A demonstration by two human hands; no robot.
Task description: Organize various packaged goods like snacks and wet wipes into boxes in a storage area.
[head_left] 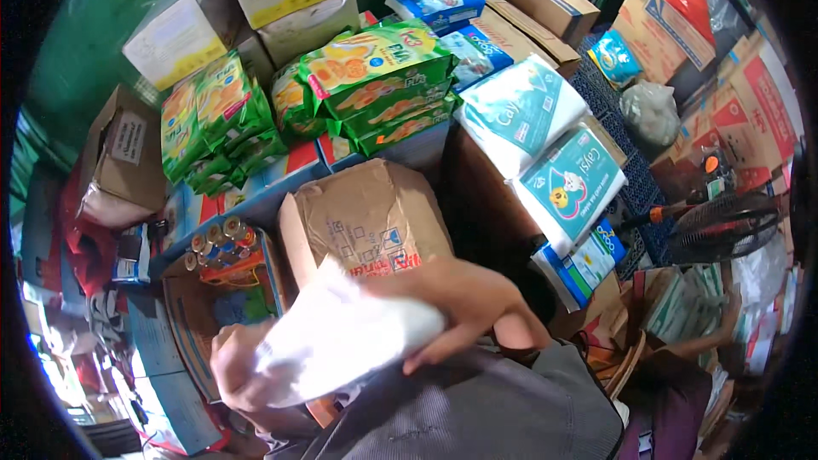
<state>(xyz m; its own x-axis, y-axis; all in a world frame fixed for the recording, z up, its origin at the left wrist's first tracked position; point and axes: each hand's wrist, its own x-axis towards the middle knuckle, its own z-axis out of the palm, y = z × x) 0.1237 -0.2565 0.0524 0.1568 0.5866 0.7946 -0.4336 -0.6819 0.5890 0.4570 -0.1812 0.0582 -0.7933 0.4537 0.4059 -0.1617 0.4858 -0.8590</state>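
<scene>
Between my two hands is a white, soft-looking package (349, 341), smeared by motion, so its exact kind does not show. My left hand (239, 366) is closed round its left end, low in the view. On the upper right side, my right hand (464, 298) grips the other end, its thumb underneath and its fingers blurred. Just beyond them stands a closed brown cardboard box (366, 213), partly covered by the package and my right hand. Left of that box, an open carton (192, 315) holds several small capped jars (226, 238).
Green snack packs (375, 77) are stacked on cartons at the back. White-and-teal diaper packs (524, 119) stand to the right, with a blue pack (579, 264) below them. Farther right are a black fan (724, 226) and stacked cartons (750, 111). Purple clothing (673, 400) shows at lower right.
</scene>
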